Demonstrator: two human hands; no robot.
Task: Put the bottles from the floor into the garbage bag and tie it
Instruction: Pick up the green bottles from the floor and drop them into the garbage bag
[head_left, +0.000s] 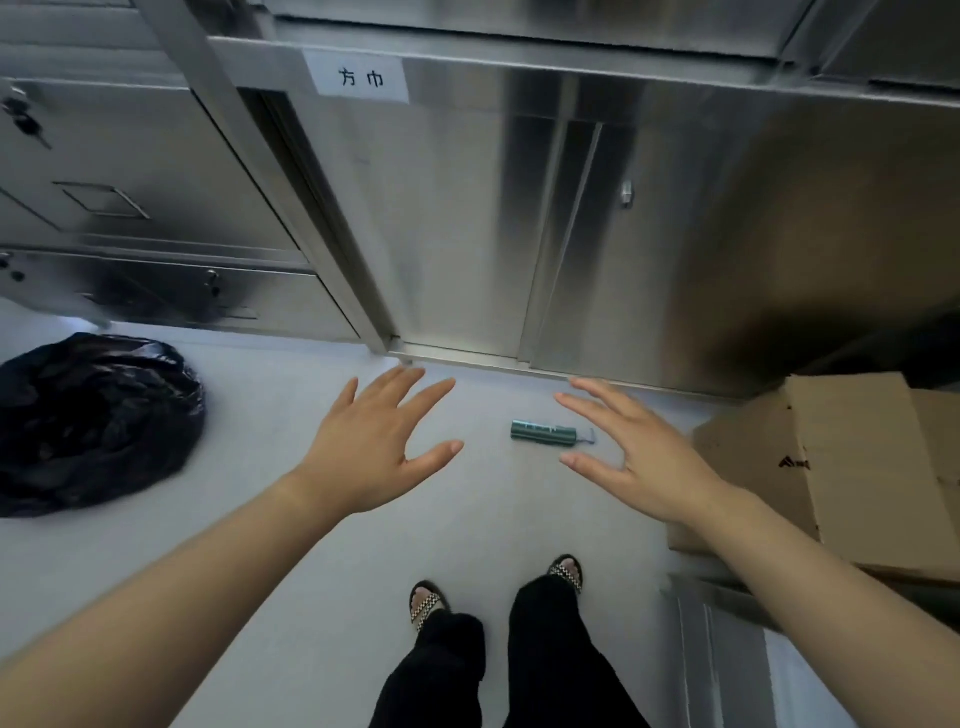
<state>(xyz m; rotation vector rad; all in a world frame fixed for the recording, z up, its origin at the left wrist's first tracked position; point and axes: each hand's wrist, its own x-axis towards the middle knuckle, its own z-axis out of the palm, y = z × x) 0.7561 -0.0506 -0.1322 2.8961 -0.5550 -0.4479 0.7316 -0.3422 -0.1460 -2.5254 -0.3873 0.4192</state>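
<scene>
Our left hand (371, 441) and right hand (639, 457) hang spread, empty. Small green bottle (545, 433) lies sideways between them, nearer the right; garbage bag (93, 421) sits well left. A clumsy nudge could roll it away.

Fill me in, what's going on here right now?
A person stands facing a steel cabinet, with the left hand and the right hand spread open above the floor, holding nothing. A green bottle lies on its side near the cabinet, not yet picked up. The black garbage bag sits on the floor to the left, cardboard boxes to the right.
</scene>
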